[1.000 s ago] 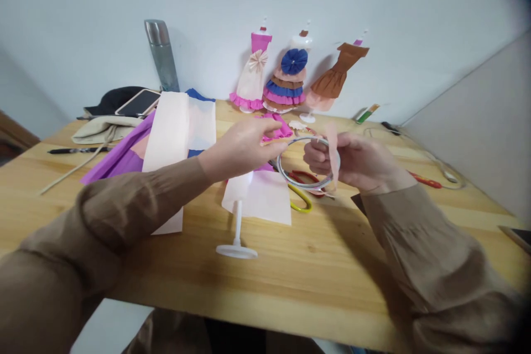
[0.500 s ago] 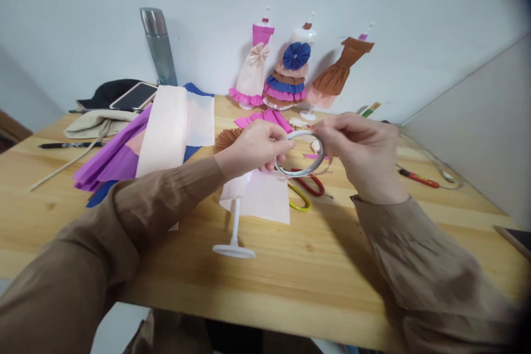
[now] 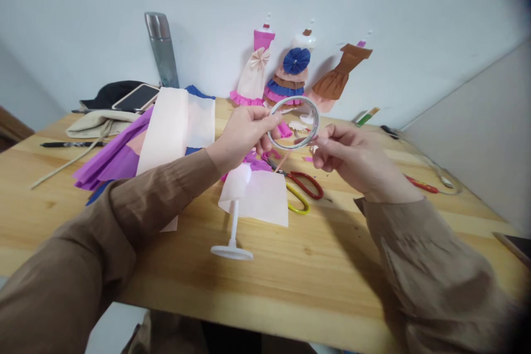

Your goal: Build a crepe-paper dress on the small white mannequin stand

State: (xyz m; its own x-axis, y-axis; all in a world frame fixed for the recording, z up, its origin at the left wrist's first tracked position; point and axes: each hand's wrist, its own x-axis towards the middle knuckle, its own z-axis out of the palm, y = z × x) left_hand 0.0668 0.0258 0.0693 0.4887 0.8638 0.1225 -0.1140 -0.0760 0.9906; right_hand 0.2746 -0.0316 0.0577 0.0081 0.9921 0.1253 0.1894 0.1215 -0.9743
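Rising since the earlier head view, the tape ring [image 3: 316,119] is now facing the camera more squarely, and the right hand's fingertips are working at its lower right edge rather than its upper right. The left hand [image 3: 244,134] is gripping the ring's left side, thumb in front, and is holding it up over the table. The right hand [image 3: 357,159] is curling its fingers, with thumb and forefinger coming close together beside the rim; whether they are pinching a tape end, I cannot tell.

Below the ring a thin peach strip [image 3: 282,161] is showing, hanging or lying, near the scissors [image 3: 293,176]. Nearer the person, a white stand [image 3: 232,253] is resting on the table beside a pale sheet [image 3: 265,199]. Three dressed figures [image 3: 346,69] are standing along the wall.

Judging by the hands, the step in hand is handling the tape's edge: the next move is calling for a steady left grip and a fine right-hand pinch, keeping loose tape from sticking elsewhere.
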